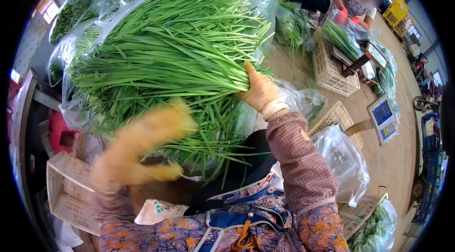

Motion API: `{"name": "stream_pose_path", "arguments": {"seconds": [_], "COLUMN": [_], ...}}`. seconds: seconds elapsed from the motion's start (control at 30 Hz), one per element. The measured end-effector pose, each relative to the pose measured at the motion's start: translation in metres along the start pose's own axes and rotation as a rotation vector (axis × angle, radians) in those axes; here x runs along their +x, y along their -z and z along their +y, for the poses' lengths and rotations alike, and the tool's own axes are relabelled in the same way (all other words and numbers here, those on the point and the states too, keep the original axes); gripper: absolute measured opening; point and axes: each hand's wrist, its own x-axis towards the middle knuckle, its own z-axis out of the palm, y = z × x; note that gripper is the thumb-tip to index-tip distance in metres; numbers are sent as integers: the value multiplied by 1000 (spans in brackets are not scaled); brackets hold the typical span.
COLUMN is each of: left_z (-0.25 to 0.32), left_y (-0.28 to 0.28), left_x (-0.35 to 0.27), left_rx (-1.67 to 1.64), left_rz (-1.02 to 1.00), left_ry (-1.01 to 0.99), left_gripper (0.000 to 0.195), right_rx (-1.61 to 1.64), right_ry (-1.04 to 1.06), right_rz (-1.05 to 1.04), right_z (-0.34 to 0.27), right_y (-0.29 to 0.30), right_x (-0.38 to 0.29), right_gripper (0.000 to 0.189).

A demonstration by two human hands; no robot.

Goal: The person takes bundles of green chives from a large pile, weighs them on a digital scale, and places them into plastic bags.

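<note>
My right hand (pixel 262 90), in a yellowish glove, grips the pale stem ends of a bunch of long flat green leaves, probably garlic chives (pixel 177 63). The leaves fan out to the left over a large heap of the same greens in clear plastic bags. My left hand (pixel 160 142), gloved too and blurred by motion, is lower left of the bunch, its thumb and fingers apart and nothing seen between them. Loose leaves (pixel 213 145) hang over the near side of the heap, towards my lap.
White plastic crates (pixel 69 195) stand at lower left and right. To the right are a digital scale display (pixel 384 118) and a clear plastic bag (pixel 343 159). A co-worker in red gloves (pixel 341 15) handles bagged greens by another scale (pixel 371 53) at upper right.
</note>
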Motion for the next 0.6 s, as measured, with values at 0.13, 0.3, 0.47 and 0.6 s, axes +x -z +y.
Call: {"name": "stream_pose_path", "arguments": {"seconds": [0.13,0.3,0.47,0.6], "left_z": [-43,-42,-37,-42], "left_y": [-136,-191,-197,-194], "left_x": [27,83,72,51], "left_rx": [-1083,-1559,-1799,-2111], "left_rz": [125,454,643,617], "left_ry": [182,-77,16,-87], "left_gripper": [80,90,86,78], "right_rx": [20,-130,-213,581], "right_ry": [71,262,347,264], "right_rz": [-53,51,-13,-188], "right_z": [-35,-48,-79,-41], "right_y": [28,32,9,20], "right_x": [-8,-73,-133,-118], "right_gripper": [69,76,91,45]}}
